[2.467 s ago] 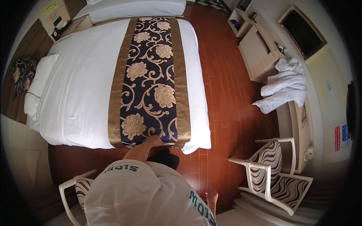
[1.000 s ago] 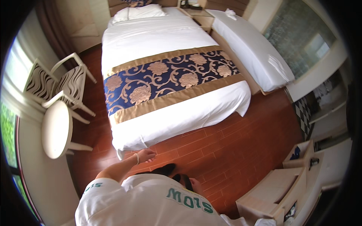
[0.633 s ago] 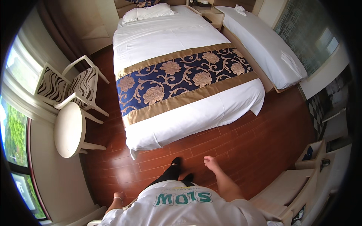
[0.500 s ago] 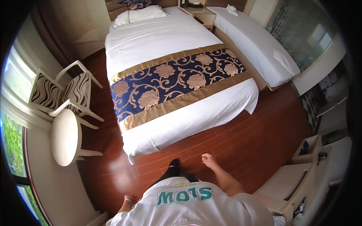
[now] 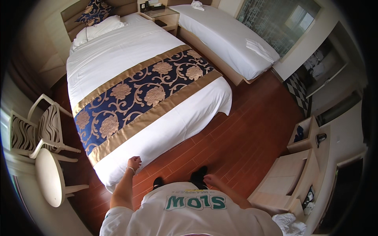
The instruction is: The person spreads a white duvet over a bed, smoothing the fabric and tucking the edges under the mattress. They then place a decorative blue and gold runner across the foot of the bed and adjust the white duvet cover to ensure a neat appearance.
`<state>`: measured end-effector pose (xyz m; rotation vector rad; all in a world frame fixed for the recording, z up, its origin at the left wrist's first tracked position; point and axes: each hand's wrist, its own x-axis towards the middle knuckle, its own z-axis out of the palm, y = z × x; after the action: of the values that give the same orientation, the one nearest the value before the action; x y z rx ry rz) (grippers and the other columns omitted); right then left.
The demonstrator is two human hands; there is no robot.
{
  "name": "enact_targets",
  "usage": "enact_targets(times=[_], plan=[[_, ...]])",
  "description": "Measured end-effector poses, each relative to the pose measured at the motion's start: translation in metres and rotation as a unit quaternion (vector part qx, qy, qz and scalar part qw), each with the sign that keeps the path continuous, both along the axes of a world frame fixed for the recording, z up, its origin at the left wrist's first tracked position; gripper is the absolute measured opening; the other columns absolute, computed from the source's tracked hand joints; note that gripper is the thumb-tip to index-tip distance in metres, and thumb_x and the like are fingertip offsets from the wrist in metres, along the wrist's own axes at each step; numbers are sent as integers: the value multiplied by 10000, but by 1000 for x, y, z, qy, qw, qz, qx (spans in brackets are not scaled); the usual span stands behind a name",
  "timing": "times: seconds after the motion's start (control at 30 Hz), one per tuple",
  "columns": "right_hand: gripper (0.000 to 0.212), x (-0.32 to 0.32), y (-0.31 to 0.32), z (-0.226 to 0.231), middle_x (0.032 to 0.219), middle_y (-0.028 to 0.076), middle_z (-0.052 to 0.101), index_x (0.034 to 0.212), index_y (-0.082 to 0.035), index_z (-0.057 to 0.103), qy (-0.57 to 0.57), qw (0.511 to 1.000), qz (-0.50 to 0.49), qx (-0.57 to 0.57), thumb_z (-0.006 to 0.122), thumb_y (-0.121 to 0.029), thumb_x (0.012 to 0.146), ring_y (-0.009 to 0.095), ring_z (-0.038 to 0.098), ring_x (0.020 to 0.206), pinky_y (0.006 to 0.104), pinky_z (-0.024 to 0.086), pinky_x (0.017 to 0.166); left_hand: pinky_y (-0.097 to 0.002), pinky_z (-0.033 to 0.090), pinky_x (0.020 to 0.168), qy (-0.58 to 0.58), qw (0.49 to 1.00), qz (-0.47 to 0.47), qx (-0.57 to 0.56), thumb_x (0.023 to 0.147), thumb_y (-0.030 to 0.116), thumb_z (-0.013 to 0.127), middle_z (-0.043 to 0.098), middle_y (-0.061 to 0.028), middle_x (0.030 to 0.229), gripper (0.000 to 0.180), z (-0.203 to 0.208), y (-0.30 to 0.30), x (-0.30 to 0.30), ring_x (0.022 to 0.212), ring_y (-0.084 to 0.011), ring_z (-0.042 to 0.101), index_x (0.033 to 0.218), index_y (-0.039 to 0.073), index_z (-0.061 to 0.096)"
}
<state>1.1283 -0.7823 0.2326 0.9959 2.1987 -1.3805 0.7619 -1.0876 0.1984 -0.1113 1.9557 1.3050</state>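
My left hand (image 5: 134,162) is raised in front of the near corner of the bed (image 5: 165,122), with a thin band on the wrist. Its fingers are loosely curled and nothing shows in them. Close to my body, above the wooden floor (image 5: 244,129), hangs my right hand (image 5: 211,181); its fingers look folded in, with nothing visible in them. White sheets cover the bed, and a navy and gold floral runner (image 5: 153,95) lies across its foot end. White pillows (image 5: 100,29) and a patterned cushion (image 5: 95,12) rest at the headboard.
On the left stand a striped armchair (image 5: 49,126) and a round white table (image 5: 50,177). A nightstand (image 5: 163,16) separates the bed from a second, narrower white bed (image 5: 224,39). Pale low furniture (image 5: 281,181) runs along the right, near an open doorway (image 5: 327,63).
My view has turned right, so the bed and chair sit farther left. My left hand has swung forward and up; my right hand has dropped back toward my body.
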Motion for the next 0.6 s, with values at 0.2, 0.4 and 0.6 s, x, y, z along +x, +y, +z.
enact_targets(times=[0.2,0.4,0.6], plan=[[313,63,135,12,887,137,608,1031,-39,562,-112,992,-50,12,515,-237,792,219,590,769,313,473,657,-256,406,392,-46,997,-33,-58,806,234,510,591,-57,686,258,-34,115,43,475,-128,515,958,34,571],[361,138,279,-33,965,120,572,1117,-58,507,-79,993,-1,90,505,-271,825,206,554,847,314,453,697,-257,412,370,-135,971,-173,-95,786,242,533,572,-18,617,214,-19,276,104,444,-116,513,873,59,599],[288,40,438,20,989,100,545,1111,-46,502,45,996,-64,31,475,-144,841,188,523,850,295,440,717,-276,478,556,86,952,-285,-74,753,238,563,611,-61,672,299,2,455,54,548,-146,576,981,44,585]])
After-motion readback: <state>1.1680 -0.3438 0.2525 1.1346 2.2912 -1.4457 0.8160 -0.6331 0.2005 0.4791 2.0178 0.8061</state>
